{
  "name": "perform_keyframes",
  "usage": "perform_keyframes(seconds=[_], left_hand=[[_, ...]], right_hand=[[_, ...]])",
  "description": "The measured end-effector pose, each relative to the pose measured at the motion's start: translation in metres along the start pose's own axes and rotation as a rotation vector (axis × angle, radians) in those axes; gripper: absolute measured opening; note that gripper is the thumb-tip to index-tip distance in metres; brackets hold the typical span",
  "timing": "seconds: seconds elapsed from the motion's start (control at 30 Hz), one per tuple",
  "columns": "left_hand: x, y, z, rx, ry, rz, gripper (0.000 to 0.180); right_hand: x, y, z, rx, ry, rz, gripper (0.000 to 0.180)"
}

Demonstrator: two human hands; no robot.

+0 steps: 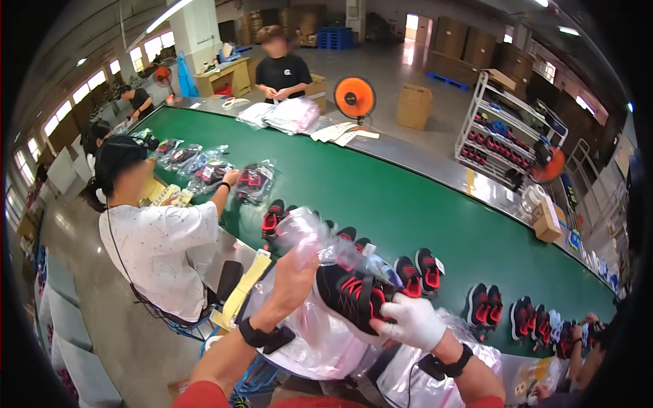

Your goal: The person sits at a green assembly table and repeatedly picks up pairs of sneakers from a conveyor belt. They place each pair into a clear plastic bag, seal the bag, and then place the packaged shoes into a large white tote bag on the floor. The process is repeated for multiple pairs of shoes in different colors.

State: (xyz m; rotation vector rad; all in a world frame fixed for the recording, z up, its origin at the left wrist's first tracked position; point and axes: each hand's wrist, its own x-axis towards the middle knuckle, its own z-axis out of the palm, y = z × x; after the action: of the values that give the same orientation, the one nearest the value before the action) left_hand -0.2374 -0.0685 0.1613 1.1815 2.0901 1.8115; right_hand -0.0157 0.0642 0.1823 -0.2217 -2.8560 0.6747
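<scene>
My left hand, bare, is raised with its fingers closed on a clear plastic bag, which is partly blurred. In a white glove, my right hand grips a black sneaker with red laces by one end. The shoe is held above a pile of clear plastic bags in front of me, and its toe end lies close to my left hand. Whether a second shoe is behind it I cannot tell. Just beyond, a pair of black and red sneakers stands on the green conveyor belt.
More sneakers stand along the belt's near edge to the right. Bagged shoes lie further left, where a co-worker in a white shirt reaches in. Another person stands across the belt, near an orange fan.
</scene>
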Motion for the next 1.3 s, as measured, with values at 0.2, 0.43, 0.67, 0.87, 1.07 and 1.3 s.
perform_keyframes(seconds=[0.2,0.43,0.67,0.87,1.07,1.3], left_hand=[[-0.046,0.026,0.05,0.213,-0.214,0.471,0.034],[0.026,0.022,0.08,0.203,-0.304,0.166,0.031],[0.051,0.084,0.107,0.286,-0.509,0.471,0.016],[0.004,0.122,0.114,0.447,-0.895,0.475,0.021],[0.012,0.041,0.035,0.704,-0.892,0.358,0.016],[-0.026,0.051,0.084,0.149,-0.566,0.287,0.029]], right_hand=[[-0.009,0.001,-0.016,-0.232,0.088,0.18,0.025],[0.001,-0.021,-0.011,-0.466,0.025,0.066,0.015],[0.007,-0.055,-0.009,-0.5,-0.318,-0.224,0.01],[0.015,0.035,0.078,0.011,0.393,-0.414,0.017],[0.002,-0.015,0.004,-0.314,-0.384,-0.077,0.025],[0.016,-0.03,0.061,-0.337,-0.176,-0.028,0.009]])
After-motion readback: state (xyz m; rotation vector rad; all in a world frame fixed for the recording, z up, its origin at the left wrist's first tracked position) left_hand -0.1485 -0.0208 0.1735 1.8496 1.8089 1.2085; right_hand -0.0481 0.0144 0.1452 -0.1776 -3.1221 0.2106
